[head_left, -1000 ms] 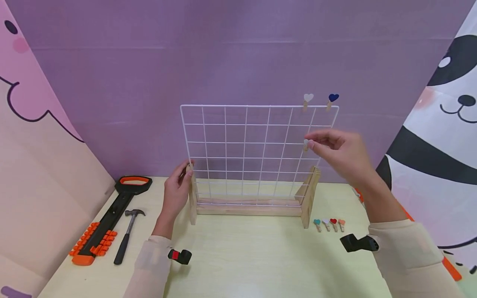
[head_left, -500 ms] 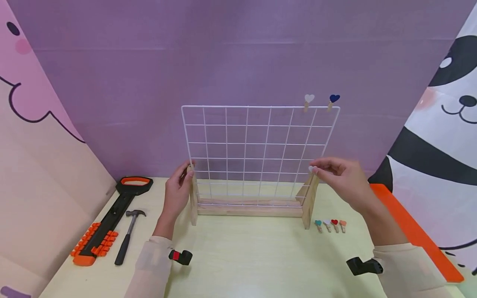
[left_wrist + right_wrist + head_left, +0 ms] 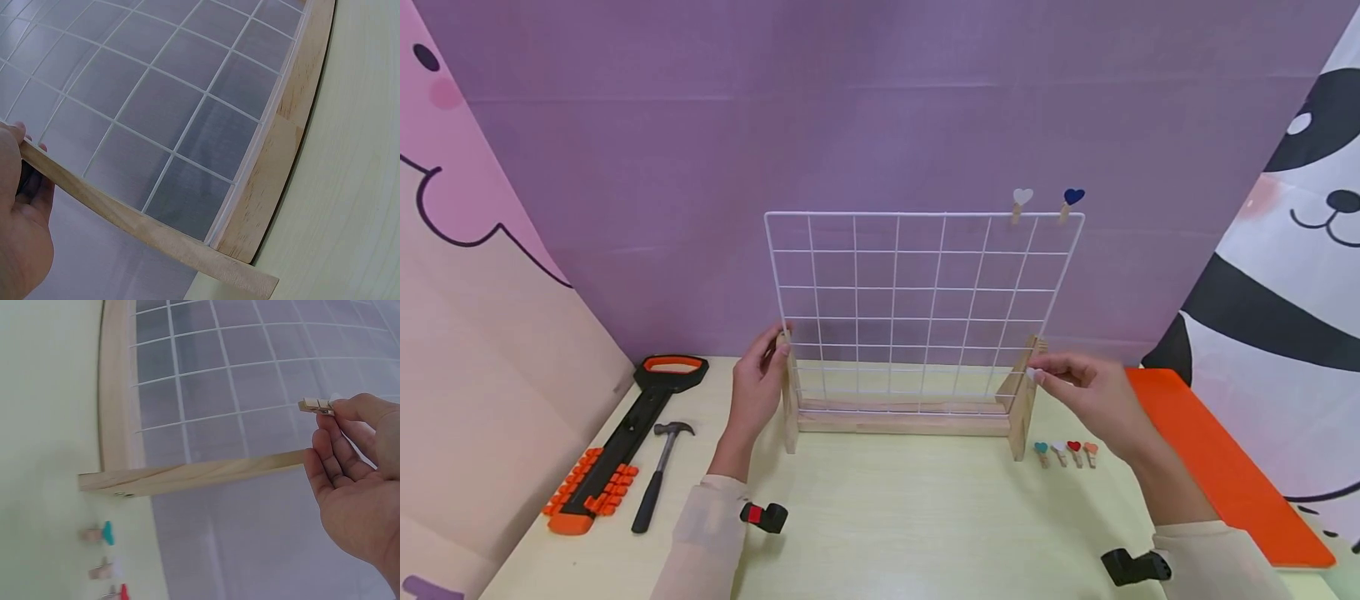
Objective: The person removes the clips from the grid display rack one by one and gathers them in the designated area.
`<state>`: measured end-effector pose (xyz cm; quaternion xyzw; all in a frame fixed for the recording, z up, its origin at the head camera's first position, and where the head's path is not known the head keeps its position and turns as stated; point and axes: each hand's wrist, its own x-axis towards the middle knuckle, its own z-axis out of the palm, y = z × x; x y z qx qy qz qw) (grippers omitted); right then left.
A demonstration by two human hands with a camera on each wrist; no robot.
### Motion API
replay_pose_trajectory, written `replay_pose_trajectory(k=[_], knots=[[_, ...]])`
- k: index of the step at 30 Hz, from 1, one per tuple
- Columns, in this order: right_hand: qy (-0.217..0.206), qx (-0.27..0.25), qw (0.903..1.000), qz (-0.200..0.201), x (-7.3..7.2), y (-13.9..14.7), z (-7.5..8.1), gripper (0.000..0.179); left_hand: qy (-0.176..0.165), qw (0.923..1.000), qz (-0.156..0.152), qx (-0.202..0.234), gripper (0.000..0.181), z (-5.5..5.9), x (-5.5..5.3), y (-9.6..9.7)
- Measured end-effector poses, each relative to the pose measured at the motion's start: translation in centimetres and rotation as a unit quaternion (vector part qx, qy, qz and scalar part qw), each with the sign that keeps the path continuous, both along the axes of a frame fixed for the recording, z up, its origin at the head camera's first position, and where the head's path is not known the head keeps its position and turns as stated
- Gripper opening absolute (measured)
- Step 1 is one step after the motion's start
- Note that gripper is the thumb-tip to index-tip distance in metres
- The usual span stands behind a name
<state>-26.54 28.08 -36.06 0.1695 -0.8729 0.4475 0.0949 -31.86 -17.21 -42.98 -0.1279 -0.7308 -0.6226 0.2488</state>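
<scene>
My right hand (image 3: 1093, 400) pinches a small wooden clothespin (image 3: 317, 405) with a white heart, beside the right wooden upright (image 3: 1022, 408) of a stand. The stand bears a white wire grid (image 3: 913, 289). On its left side my left hand (image 3: 758, 383) grips the top of the other upright (image 3: 144, 228), thumb in front and fingers behind. Two clothespins, one with a white heart (image 3: 1022, 197) and one with a dark blue heart (image 3: 1074, 197), are clipped on the grid's top wire near the right corner.
Several heart clothespins (image 3: 1075, 454) lie in a row on the table right of the stand. At left lie a hammer (image 3: 658, 479) and a black-and-orange saw-like tool (image 3: 625, 433). An orange board (image 3: 1232, 475) lies along the right edge.
My right hand has come down from the grid's upper right part to beside the right upright, still pinching the white-heart clothespin. My left hand keeps its grip.
</scene>
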Motion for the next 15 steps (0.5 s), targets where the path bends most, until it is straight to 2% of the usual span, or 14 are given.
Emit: replay_pose_trajectory(k=[5,15], knots=[[-0.028,0.004,0.9994,-0.018,0.4,0.4,-1.6,0.035,0.001,1.0,0.001,-0.004,0.043,0.1,0.0,0.0],[-0.047,-0.02,0.9984,-0.026,0.8,1.2,-4.5,0.035,-0.015,0.9999,0.004,0.001,0.043,0.2,0.0,0.1]])
